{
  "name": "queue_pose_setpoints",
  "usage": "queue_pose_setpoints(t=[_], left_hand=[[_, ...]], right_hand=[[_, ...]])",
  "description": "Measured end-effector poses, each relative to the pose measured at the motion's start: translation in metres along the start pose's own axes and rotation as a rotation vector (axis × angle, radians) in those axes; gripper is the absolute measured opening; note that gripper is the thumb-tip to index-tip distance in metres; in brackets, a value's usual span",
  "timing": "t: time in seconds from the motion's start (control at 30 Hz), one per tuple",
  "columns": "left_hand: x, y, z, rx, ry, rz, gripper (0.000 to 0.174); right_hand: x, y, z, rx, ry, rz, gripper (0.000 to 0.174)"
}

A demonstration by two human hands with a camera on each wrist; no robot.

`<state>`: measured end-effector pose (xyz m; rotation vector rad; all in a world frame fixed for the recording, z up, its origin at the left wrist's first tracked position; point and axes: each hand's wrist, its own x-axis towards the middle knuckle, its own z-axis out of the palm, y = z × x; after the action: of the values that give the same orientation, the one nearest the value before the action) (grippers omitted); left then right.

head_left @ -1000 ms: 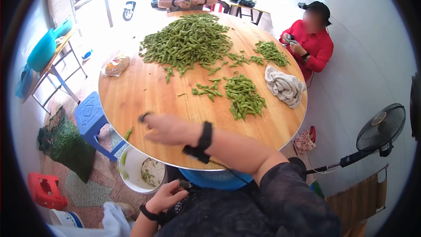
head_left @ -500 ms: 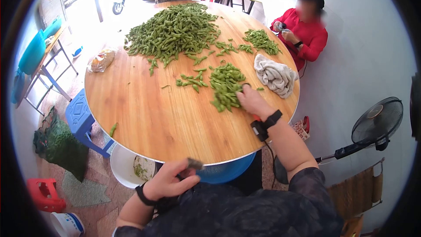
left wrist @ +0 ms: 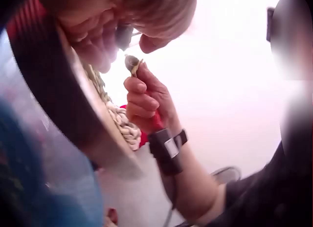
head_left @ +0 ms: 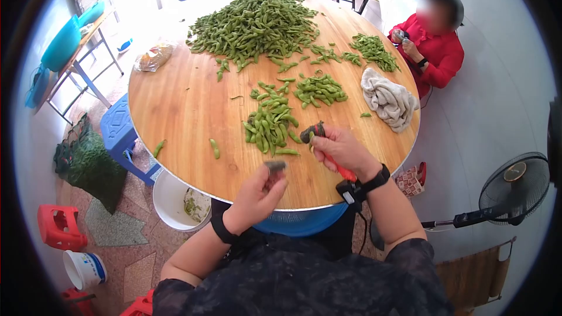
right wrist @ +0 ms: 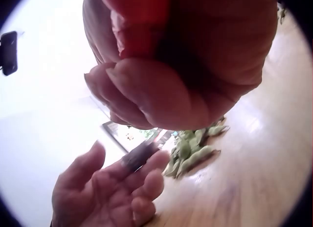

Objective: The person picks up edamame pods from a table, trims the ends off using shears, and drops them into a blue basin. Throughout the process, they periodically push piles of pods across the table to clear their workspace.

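Note:
In the head view my right hand [head_left: 342, 151] is raised over the near right of the table. Its fingers curl round a red-handled tool [head_left: 344, 171], whose working end is hidden. A dark cover [head_left: 312, 132] sits at the tip of that hand. My left hand [head_left: 257, 192] hovers at the table's near edge, its fingers loosely bent and holding nothing, as the right wrist view also shows. A dark band [right wrist: 140, 156] wraps one of its fingers. Just beyond both hands lies a small heap of green soybean pods [head_left: 270, 126], with another small pile [head_left: 320, 90] behind it.
A large pod heap [head_left: 252, 26] covers the table's far side. A crumpled towel [head_left: 389, 99] lies at right, a plastic bag [head_left: 154, 57] at left. Below the edge are a white bucket [head_left: 175, 202] and a blue basin [head_left: 304, 221]. A person in red [head_left: 436, 47] sits at right.
My right hand went from the table's left to the pod pile, then back toward my left hand. Pods now form a nearer heap. My left hand rose from my lap to the table edge.

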<state>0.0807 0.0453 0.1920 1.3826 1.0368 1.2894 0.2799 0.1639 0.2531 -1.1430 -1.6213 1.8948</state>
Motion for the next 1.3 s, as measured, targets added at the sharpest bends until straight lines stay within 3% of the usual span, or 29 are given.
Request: queue_pose_setpoints(t=[0.03, 0.07, 0.1, 0.17, 0.27, 0.37, 0.43, 0.57, 0.63, 0.67, 0.8, 1.0, 1.1, 1.3], left_hand=[[0.004, 0.003, 0.007, -0.263, 0.155, -0.090, 0.017], [0.009, 0.010, 0.006, -0.383, 0.108, -0.209, 0.021], [0.012, 0.007, 0.004, -0.378, 0.119, -0.208, 0.021], [0.017, -0.001, 0.000, -0.594, -0.163, -0.380, 0.023], [0.017, 0.002, 0.013, -0.520, -0.118, -0.331, 0.019], [0.014, -0.003, 0.014, -0.515, -0.056, -0.333, 0.016], [0.012, -0.004, 0.013, -0.515, -0.030, -0.344, 0.016], [0.003, 0.011, 0.007, -0.323, -0.073, -0.300, 0.019], [0.001, 0.014, 0.006, -0.247, -0.110, -0.315, 0.021], [-0.001, 0.013, 0.008, -0.150, -0.136, -0.237, 0.022], [-0.006, 0.012, 0.012, 0.134, -0.200, -0.103, 0.024], [-0.008, 0.012, 0.016, 0.227, -0.180, -0.047, 0.018], [-0.009, 0.014, 0.016, 0.372, -0.157, 0.079, 0.019], [-0.013, 0.020, 0.019, 0.628, -0.126, 0.147, 0.018]], right_hand=[[-0.006, 0.001, 0.008, 0.002, -0.009, -0.001, 0.018], [-0.011, 0.001, 0.017, 0.033, -0.063, -0.016, 0.020], [-0.015, 0.002, 0.025, 0.062, -0.119, -0.033, 0.022], [-0.017, 0.008, 0.037, 0.079, -0.146, -0.026, 0.019], [-0.020, 0.014, 0.048, -0.092, -0.016, -0.084, 0.018], [-0.025, 0.010, 0.044, -0.036, -0.051, -0.001, 0.020], [-0.028, 0.010, 0.039, -0.016, -0.023, -0.075, 0.020], [-0.040, 0.005, 0.041, -0.020, 0.065, -0.202, 0.024], [-0.050, 0.001, 0.045, -0.100, 0.036, -0.150, 0.015], [-0.054, 0.001, 0.046, -0.184, 0.005, -0.099, 0.008], [-0.063, 0.010, 0.046, -0.126, -0.070, -0.020, 0.006], [-0.065, 0.017, 0.045, -0.023, -0.148, -0.020, 0.006], [-0.067, 0.017, 0.046, -0.065, -0.139, -0.038, 0.005], [-0.072, 0.019, 0.047, -0.274, -0.112, -0.052, 0.008]])
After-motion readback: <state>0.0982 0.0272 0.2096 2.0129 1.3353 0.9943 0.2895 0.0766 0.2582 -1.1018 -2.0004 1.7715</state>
